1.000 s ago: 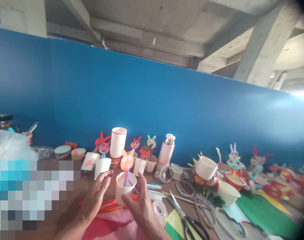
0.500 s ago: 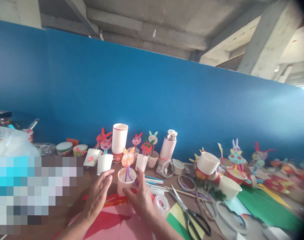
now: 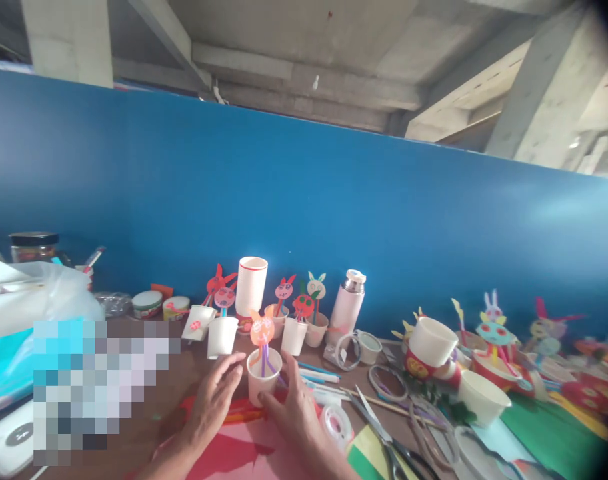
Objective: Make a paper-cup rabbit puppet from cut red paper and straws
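Observation:
A white paper cup (image 3: 263, 381) stands on the table in front of me, holding purple straws topped with an orange paper animal face (image 3: 262, 331). My left hand (image 3: 215, 398) rests just left of the cup, fingers stretched out and slightly apart, not gripping. On the cup's right my right hand (image 3: 295, 413) has its thumb at the cup's base and its fingers extended beside it. Red and pink paper sheets (image 3: 244, 453) lie under both hands.
Behind stand more white cups with paper animal faces (image 3: 294, 320), a tall cup stack (image 3: 251, 285) and a pink thermos (image 3: 345, 307). Scissors (image 3: 384, 433), tape rolls (image 3: 337, 423), straws and green paper lie right. A blue wall (image 3: 304, 213) backs the table; plastic bags sit left.
The cup with the orange face now stands on the table, further from me than before. Both hands have followed it forward and lowered beside it. The view shifted slightly.

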`<state>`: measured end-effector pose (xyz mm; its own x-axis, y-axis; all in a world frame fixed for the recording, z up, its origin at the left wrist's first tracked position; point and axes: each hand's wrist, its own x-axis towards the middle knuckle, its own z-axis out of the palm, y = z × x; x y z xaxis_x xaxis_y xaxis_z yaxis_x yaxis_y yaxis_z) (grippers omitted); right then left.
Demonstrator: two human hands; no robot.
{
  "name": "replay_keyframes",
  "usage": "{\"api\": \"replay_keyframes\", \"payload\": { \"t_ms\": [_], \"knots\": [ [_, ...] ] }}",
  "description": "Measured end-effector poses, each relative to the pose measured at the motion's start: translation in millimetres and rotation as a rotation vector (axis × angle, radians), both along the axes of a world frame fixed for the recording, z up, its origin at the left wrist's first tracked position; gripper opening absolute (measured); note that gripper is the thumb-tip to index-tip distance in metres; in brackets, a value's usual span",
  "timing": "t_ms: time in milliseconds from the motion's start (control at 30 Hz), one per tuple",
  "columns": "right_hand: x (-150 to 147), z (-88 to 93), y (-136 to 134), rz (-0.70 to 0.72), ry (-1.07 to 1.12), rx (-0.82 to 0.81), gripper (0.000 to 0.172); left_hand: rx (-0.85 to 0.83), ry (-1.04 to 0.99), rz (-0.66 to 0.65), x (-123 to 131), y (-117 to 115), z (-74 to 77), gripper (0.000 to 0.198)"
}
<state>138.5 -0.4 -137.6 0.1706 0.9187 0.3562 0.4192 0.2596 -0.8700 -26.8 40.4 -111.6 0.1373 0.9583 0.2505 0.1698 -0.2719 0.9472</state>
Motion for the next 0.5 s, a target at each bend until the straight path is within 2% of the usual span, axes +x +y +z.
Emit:
{"api": "replay_keyframes", "payload": {
  "t_ms": [200, 400, 500],
  "knots": [
    [-0.6, 8.2, -2.2, -0.003, 0.006, -0.035, 0.068, 0.082, -0.005, -0.023, 3.1, -2.8, 1.3, 0.032],
    [-0.4, 5.6, 1.2, 0.003, -0.005, 0.032, 0.063, -0.016, -0.037, 0.049, 2.3, -3.7, 3.3, 0.043],
    [-0.8, 3.7, 2.7, -0.021, -0.018, 0.058, 0.065, -0.061, -0.088, 0.1, 0.4, -6.8, -1.8, 0.048]
  ]
}}
